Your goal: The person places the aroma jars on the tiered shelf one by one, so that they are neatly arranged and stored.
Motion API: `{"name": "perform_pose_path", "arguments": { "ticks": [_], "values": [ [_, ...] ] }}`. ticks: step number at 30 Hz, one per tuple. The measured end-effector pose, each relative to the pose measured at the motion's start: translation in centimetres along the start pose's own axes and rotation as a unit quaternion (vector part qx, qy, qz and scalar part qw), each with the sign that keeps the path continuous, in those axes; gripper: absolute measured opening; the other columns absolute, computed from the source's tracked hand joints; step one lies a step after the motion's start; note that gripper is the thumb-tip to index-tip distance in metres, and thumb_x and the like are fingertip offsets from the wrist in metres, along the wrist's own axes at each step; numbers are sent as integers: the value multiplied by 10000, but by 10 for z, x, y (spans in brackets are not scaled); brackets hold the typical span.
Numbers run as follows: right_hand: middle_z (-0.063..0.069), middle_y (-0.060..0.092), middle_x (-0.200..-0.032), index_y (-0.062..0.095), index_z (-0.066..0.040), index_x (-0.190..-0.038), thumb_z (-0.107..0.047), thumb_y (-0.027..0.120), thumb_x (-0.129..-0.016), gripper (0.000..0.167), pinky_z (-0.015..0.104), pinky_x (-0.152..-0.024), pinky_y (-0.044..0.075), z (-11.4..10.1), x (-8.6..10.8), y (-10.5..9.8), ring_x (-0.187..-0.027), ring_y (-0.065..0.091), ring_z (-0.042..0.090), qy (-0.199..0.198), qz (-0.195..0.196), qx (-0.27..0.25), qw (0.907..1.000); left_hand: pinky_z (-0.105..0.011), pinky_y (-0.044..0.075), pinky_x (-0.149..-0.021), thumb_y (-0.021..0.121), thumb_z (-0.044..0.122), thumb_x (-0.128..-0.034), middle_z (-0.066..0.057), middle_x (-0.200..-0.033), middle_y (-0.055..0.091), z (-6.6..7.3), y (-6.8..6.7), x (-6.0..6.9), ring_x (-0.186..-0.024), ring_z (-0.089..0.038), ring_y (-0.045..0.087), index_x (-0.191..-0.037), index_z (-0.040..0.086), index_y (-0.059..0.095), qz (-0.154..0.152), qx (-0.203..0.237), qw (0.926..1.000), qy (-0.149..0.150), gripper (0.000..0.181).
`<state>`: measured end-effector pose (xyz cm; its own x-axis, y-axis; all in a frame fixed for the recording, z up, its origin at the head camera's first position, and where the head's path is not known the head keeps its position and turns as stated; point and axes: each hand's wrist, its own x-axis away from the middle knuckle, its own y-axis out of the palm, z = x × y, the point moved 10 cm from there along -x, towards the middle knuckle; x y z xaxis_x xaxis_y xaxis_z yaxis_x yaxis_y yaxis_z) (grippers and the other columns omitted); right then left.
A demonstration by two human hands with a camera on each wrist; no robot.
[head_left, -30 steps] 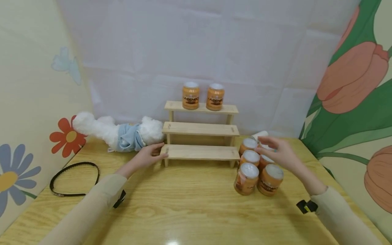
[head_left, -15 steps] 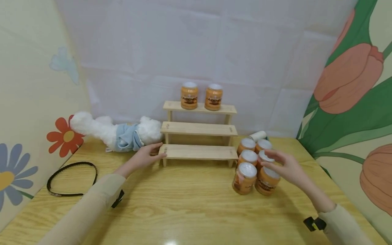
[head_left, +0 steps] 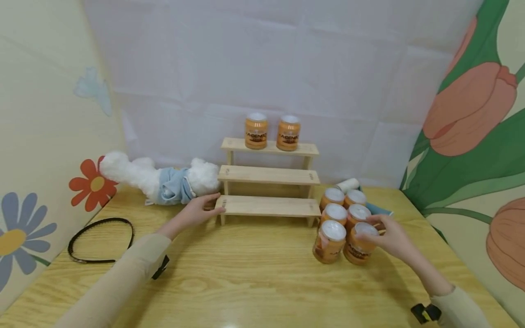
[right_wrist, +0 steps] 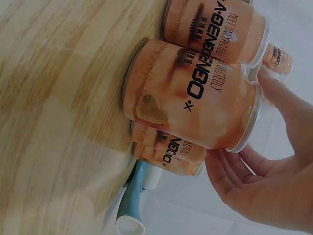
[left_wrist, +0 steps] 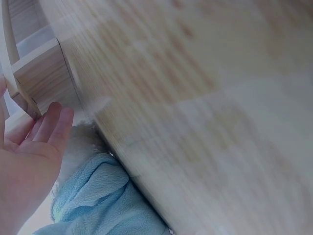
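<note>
A three-step wooden display shelf [head_left: 268, 206] stands at the back middle, with two orange cans [head_left: 256, 132] upright on its top step. My left hand [head_left: 196, 215] holds the left end of the lowest step between thumb and fingers; the left wrist view shows its fingertips [left_wrist: 54, 115] against the board's corner. To the right of the shelf, several more orange cans [head_left: 329, 246] are grouped in two columns. My right hand [head_left: 391, 237] grips the front right can [right_wrist: 195, 93] near its silver top rim, thumb on one side and fingers on the other.
A white plush toy [head_left: 174, 184] in blue cloth lies left of the shelf. A black hair band [head_left: 70, 246] rests on the table [head_left: 229, 282] at left. Behind the cans are a white roll-shaped object [head_left: 347, 184] and a blue-green item [head_left: 378, 209].
My right hand has come forward and down from above the rear cans to the front right can and now grips its top. My left hand stays at the shelf's end.
</note>
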<state>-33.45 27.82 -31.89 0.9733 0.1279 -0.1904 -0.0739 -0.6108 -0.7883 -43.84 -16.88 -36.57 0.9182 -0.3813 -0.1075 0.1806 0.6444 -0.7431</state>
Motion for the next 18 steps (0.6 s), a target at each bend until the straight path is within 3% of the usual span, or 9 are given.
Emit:
{"name": "perform_pose_path", "arguments": {
  "ticks": [10, 13, 18],
  "values": [
    [236, 520, -1292, 521, -3, -1287, -293, 701, -852, 553, 480, -846, 488, 7, 2, 6, -1110, 528, 417, -213, -317, -383, 9985, -498, 431, -964, 562, 434, -924, -255, -1457, 346, 0, -1, 0, -1244, -414, 456, -1448, -17, 317, 82, -143, 9998, 61, 734],
    [234, 494, -1326, 490, -24, -1320, -318, 691, -858, 583, 489, -871, 479, 11, 4, 9, -1149, 506, 430, -66, -469, -473, 9978, -494, 437, -959, 559, 432, -927, -254, -1458, 346, 0, -1, 0, -1245, -412, 456, -1450, -15, 314, 60, -145, 9999, 70, 730],
    [282, 464, -1319, 391, 36, -1365, -356, 717, -828, 740, 440, -832, 505, 20, 8, 18, -1143, 508, 434, 275, -709, -458, 9961, -490, 440, -957, 557, 424, -930, -258, -1459, 341, 0, 0, 0, -1245, -415, 454, -1447, -22, 314, 39, -176, 9998, 96, 725]
  ]
}}
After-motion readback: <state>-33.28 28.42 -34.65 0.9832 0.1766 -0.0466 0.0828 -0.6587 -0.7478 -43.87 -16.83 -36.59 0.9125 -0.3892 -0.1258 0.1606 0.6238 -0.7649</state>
